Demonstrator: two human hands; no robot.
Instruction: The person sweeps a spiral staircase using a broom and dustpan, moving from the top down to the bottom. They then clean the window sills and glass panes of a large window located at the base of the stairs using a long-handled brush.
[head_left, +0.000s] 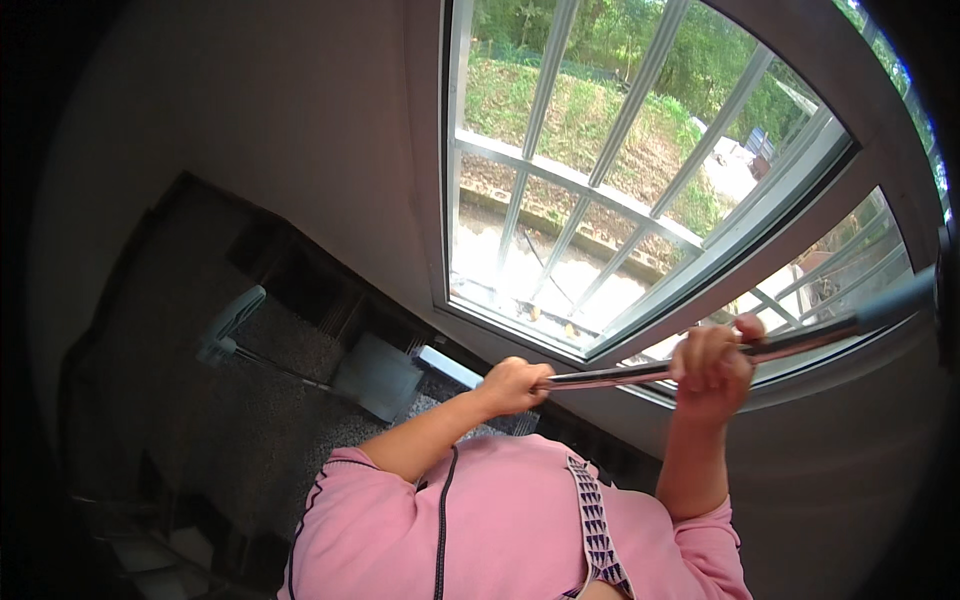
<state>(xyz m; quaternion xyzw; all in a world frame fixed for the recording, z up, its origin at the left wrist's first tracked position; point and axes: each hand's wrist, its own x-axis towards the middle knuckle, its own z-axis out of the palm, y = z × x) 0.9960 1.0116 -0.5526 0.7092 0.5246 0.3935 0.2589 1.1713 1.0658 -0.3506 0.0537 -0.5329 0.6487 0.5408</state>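
My left hand (516, 385) is closed around the lower end of a shiny metal pole (615, 376), near the middle of the view. Farther along the same pole, my right hand (714, 364) grips it, slightly blurred. Beyond that hand the pole runs up to the right into a grey-blue sleeve or fitting (896, 300). What lies at its far end is cut off by the dark rim of the picture. The pole crosses in front of the lower part of a framed window (517, 337).
Metal bars (630, 97) stand behind the glass, with grass and trees outside. On the dark speckled floor at left are a long-handled tool with a pale blue head (232, 322), a grey square object (379, 375) and a white oblong object (448, 365). Plain walls flank the window.
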